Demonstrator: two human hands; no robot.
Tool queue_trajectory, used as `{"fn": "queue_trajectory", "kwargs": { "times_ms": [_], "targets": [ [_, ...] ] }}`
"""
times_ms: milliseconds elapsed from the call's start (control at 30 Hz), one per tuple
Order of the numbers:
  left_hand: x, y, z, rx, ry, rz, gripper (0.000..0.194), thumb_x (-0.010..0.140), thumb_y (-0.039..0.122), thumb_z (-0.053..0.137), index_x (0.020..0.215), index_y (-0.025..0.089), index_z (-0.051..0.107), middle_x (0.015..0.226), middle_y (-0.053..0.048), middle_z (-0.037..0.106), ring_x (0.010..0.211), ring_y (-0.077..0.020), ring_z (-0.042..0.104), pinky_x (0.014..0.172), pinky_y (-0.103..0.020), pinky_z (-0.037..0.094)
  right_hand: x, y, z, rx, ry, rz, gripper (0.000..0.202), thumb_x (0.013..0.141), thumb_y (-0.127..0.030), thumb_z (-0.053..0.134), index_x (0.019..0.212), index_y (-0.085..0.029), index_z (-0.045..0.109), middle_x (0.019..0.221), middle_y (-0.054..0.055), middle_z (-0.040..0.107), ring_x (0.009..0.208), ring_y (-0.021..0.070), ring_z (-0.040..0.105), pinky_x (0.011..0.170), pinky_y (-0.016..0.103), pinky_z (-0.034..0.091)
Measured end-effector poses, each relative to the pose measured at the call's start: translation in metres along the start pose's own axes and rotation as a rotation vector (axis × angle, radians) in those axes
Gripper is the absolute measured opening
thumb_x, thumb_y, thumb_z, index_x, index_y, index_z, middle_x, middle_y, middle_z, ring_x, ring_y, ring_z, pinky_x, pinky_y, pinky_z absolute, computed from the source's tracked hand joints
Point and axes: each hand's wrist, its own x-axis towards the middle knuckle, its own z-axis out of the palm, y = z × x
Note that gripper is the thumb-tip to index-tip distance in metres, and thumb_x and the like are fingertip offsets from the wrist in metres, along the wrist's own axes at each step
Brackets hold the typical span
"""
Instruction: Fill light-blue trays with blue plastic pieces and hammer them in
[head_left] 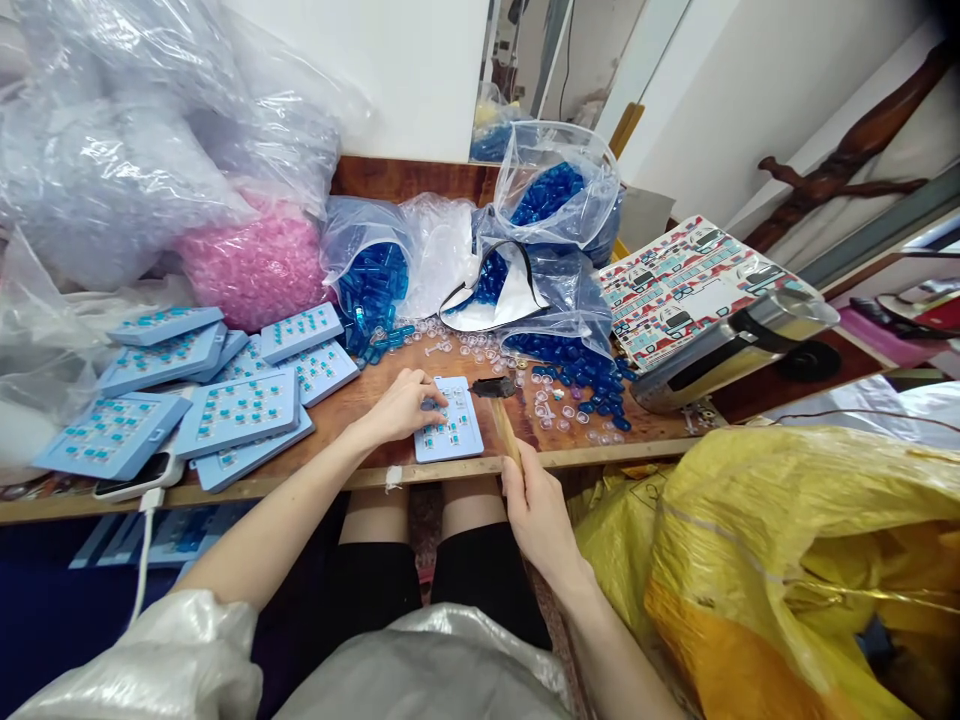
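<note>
My right hand [536,500] is wrapped round the wooden handle of a hammer [508,425]. Its dark head hovers just right of a light blue plastic panel [465,445], near the table's front edge. Small turquoise and clear parts sit in rows on that panel. Over its upper left part is my left hand [409,405], fingers bent down and drawn together at the panel; whatever they pinch is too small to make out. Loose clear round pieces [544,410] and dark blue pieces [600,390] lie scattered to the right of the hammer.
Similar blue panels [240,410] are piled on the left, by a phone [139,480] with a white cable. Bags of blue pieces [375,280] and pink pieces [259,260] line the back. A steel flask [720,350] and printed sheets [690,285] lie right, above a yellow sack [750,520].
</note>
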Motion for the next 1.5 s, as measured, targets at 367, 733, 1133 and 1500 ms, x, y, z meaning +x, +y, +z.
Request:
{"fn": "queue_trajectory", "kwargs": {
  "times_ms": [367,733,1133,1500],
  "targets": [
    [-0.006,0.010,0.007,0.180,0.102,0.026,0.023,0.074,0.036,0.064,0.085,0.016,0.067,0.088,-0.007,0.056,0.092,-0.0218,0.046,0.080,-0.032,0.040,-0.001,0.005,0.014,-0.097,-0.075,-0.044,0.035,0.091,-0.024,0.029,0.120,-0.017,0.047,0.105,0.010,0.065,0.093,0.0210,0.063,0.077,0.031,0.048],
    [-0.004,0.012,0.006,0.225,0.075,0.028,0.023,0.074,0.035,0.064,0.086,0.016,0.067,0.088,-0.007,0.058,0.091,-0.0218,0.048,0.081,-0.032,0.041,0.003,-0.004,0.003,-0.125,-0.036,-0.013,0.036,0.091,-0.026,0.028,0.122,-0.016,0.044,0.101,0.011,0.066,0.094,0.0230,0.063,0.078,0.033,0.048],
    [0.050,-0.017,-0.012,0.087,0.266,0.109,0.029,0.080,0.014,0.045,0.104,0.015,0.062,0.098,-0.008,0.059,0.096,-0.0189,0.054,0.089,-0.033,0.041,0.001,0.007,0.002,-0.044,0.037,0.016,0.037,0.091,-0.030,0.029,0.117,-0.015,0.050,0.080,0.007,0.066,0.071,0.0185,0.064,0.063,0.027,0.048],
    [0.018,0.021,-0.012,0.253,-0.158,0.299,0.018,0.077,0.018,0.050,0.088,0.020,0.064,0.091,-0.005,0.060,0.086,-0.0185,0.055,0.075,-0.028,0.043,-0.007,0.029,-0.004,-0.078,0.059,0.106,0.039,0.091,-0.033,0.028,0.115,-0.012,0.051,0.072,0.006,0.063,0.068,0.0187,0.062,0.063,0.027,0.047]
  ]
}}
